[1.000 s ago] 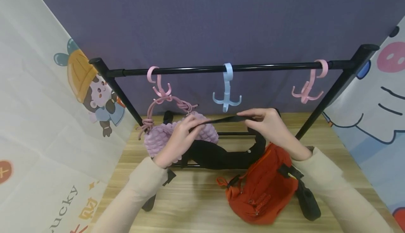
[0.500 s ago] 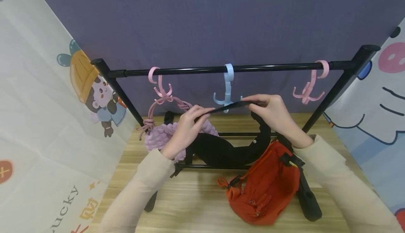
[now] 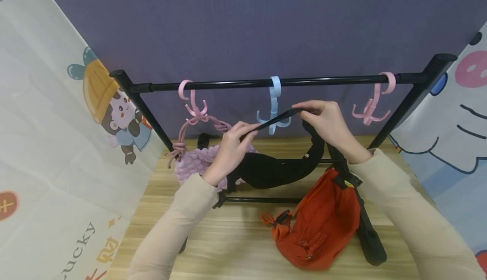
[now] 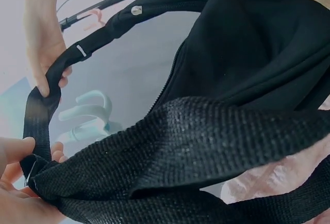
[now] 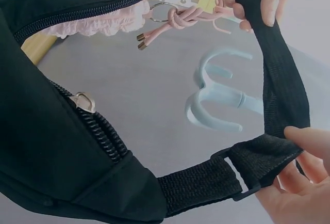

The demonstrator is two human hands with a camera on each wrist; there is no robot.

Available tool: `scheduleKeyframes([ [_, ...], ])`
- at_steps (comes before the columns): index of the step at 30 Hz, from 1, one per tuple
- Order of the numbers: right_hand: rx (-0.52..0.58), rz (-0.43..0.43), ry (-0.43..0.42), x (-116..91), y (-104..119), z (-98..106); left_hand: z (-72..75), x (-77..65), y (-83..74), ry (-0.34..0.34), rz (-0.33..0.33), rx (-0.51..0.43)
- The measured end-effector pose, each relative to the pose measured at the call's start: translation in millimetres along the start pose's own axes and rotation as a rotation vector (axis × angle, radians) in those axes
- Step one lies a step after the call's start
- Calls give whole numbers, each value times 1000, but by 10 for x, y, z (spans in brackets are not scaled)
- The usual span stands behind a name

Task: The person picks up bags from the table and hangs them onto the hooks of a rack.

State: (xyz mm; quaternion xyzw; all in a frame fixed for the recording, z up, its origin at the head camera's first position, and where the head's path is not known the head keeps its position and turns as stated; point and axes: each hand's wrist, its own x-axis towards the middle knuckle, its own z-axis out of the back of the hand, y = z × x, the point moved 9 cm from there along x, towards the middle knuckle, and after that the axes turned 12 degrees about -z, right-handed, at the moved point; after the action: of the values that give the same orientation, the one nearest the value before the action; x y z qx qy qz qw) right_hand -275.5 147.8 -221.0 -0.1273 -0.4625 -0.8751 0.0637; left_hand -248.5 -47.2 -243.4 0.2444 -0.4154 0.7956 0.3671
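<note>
A black zippered bag (image 3: pixel 266 172) hangs below its strap, which both hands hold taut. My left hand (image 3: pixel 233 149) pinches the strap (image 3: pixel 274 120) on the left, in front of the purple bag. Higher up, my right hand (image 3: pixel 325 123) pinches its other end near a plastic slider (image 5: pixel 237 177). Behind the strap, a light blue hook (image 3: pixel 273 98) hangs from the black rail (image 3: pixel 228 84); in the right wrist view its prongs (image 5: pixel 214 123) show inside the strap loop. The zipper pull (image 5: pixel 85 101) is visible on the bag.
A puffy purple bag (image 3: pixel 194 166) hangs by its knotted handle from a pink hook (image 3: pixel 195 111) at left. Another pink hook (image 3: pixel 368 106) is at right. A red-orange bag (image 3: pixel 323 229) lies on the wooden surface (image 3: pixel 224 237), by the rack's right foot (image 3: pixel 370 242).
Both hands have risen, the right one more, so the strap now slants up to the right across the blue hook. The black bag has lifted with it.
</note>
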Motion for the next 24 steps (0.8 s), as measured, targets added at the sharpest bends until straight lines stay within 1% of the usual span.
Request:
scheduleKeyframes([
  [3,1,-10,-18,48,-24,-5,-20,11,20,-5,-1,-2],
  [6,0,-18,-18,92,-51,-24,-37,21,37,-9,-4,2],
  [13,-4,-31,4,165,-110,-60,-93,24,96,17,30,6],
  [17,11,-50,17,208,-148,-80,-122,18,126,33,47,11],
  [24,21,-100,60,264,-252,-138,-156,18,178,39,50,29],
])
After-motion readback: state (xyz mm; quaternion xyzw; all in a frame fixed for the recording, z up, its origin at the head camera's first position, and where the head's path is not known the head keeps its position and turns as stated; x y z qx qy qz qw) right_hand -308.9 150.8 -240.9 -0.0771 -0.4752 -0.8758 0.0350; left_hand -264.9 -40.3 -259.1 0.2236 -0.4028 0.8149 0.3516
